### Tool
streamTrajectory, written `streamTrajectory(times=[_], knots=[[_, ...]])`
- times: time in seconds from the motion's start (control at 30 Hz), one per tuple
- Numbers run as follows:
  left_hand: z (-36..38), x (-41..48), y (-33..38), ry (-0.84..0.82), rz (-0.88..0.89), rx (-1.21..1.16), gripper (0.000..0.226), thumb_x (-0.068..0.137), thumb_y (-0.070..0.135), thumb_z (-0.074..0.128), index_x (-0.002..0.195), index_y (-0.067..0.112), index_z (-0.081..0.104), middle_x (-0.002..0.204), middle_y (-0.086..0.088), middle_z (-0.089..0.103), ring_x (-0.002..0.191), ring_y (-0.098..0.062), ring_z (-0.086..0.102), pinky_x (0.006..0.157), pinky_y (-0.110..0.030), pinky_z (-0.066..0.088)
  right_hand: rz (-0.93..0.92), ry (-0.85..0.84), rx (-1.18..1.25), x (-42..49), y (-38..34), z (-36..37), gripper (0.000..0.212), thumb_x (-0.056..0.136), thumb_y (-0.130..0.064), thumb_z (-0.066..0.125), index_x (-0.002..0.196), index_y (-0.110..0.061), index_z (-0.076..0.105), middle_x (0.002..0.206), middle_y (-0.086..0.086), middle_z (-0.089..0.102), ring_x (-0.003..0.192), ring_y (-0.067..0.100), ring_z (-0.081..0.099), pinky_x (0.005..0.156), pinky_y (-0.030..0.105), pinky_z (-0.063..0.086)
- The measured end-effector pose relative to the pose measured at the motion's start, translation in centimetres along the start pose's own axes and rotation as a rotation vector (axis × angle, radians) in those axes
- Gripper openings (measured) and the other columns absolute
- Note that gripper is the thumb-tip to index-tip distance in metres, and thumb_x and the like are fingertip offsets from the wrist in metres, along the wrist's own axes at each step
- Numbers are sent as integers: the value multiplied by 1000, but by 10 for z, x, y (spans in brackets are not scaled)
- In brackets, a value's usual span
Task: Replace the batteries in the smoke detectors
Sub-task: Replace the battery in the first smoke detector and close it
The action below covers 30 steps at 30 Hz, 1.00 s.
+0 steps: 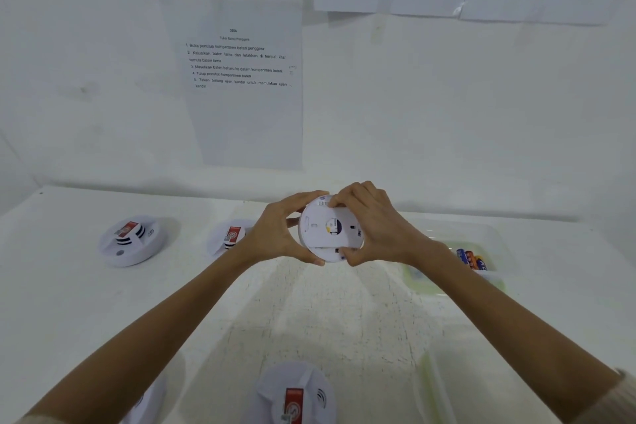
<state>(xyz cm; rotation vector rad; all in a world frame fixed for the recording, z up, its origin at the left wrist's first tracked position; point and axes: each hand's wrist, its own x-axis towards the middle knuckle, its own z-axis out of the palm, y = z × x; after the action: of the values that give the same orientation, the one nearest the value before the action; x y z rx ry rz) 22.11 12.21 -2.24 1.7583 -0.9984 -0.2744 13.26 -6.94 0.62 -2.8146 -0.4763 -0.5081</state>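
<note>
A white round smoke detector [328, 229] is held up above the table with its back side facing me. My left hand [275, 234] grips its left rim, fingers over the top and thumb under the bottom edge. My right hand [375, 224] grips the right rim, fingertips on the upper back and thumb at the lower edge. More smoke detectors with red labels lie on the table: one at the far left [132, 239], one partly hidden behind my left hand [229, 236], one at the bottom centre [296, 396].
A clear container [502, 251] at the right holds several blue and orange batteries [473, 258]. Another clear container [444, 385] stands at the near right. An instruction sheet [241, 79] hangs on the white wall. The white table [344, 313] runs up to the wall.
</note>
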Motion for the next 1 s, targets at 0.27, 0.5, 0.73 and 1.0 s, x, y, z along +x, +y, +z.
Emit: streamTrajectory(times=[0.27, 0.5, 0.73, 1.0], knots=[[-7, 0, 3, -14, 14, -10, 97, 46, 14, 91, 133, 22, 50, 131, 10, 55, 118, -14, 53, 85, -22, 51, 11, 70, 235, 1, -10, 6, 69, 72, -43, 67, 130, -8, 50, 120, 10, 47, 111, 13, 34, 91, 24, 35], [-2, -5, 1, -7, -14, -49, 94, 43, 11, 90, 125, 33, 50, 124, 16, 58, 114, -6, 54, 82, -18, 50, 3, 30, 148, 6, -14, 4, 71, 61, -43, 69, 120, -8, 53, 110, 7, 49, 99, 9, 36, 85, 22, 32], [1, 0, 4, -39, -29, -56, 97, 45, 3, 92, 127, 31, 49, 127, 11, 57, 112, -5, 56, 83, -19, 51, -36, 40, 62, 5, -8, 5, 75, 54, -50, 53, 117, -8, 50, 106, 7, 46, 98, 13, 36, 83, 26, 30], [4, 1, 4, -79, -34, -48, 98, 41, 10, 91, 126, 33, 48, 125, 13, 57, 112, -4, 56, 83, -18, 50, -115, -32, 58, 2, -6, 1, 70, 52, -32, 72, 114, -8, 48, 108, 6, 46, 98, 13, 35, 81, 22, 35]])
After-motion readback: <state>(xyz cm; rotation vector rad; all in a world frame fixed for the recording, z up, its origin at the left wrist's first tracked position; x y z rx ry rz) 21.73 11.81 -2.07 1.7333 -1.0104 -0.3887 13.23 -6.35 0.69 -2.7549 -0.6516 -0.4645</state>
